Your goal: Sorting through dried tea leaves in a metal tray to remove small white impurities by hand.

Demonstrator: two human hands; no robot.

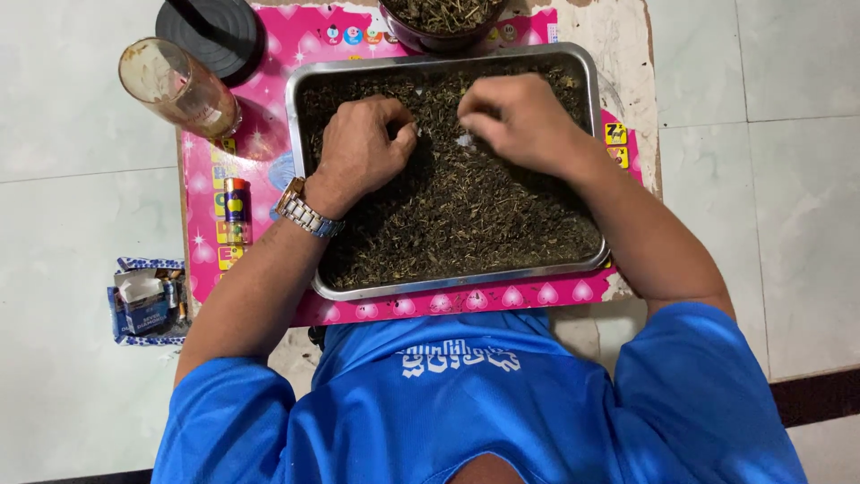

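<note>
A rectangular metal tray (309, 99) full of dark dried leaf shreds (466, 211) lies on a pink mat (202, 184). Both my hands are in its far half. My left hand (363, 143), with a metal watch (305, 213) on the wrist, has its fingers curled down and pinches shreds at its fingertips. My right hand (515, 116) is bent over the leaves, its fingers closed on a small white scrap (463, 141). The two hands are a few centimetres apart. What lies under the palms is hidden.
A glass jar (179, 85) lies tilted at the mat's far left, beside a round black lid (210, 31). A dark bowl (439, 22) of the same leaves stands beyond the tray. A small lighter (236, 204) lies left of the tray. On the floor sits a box with a cigarette pack (145, 303).
</note>
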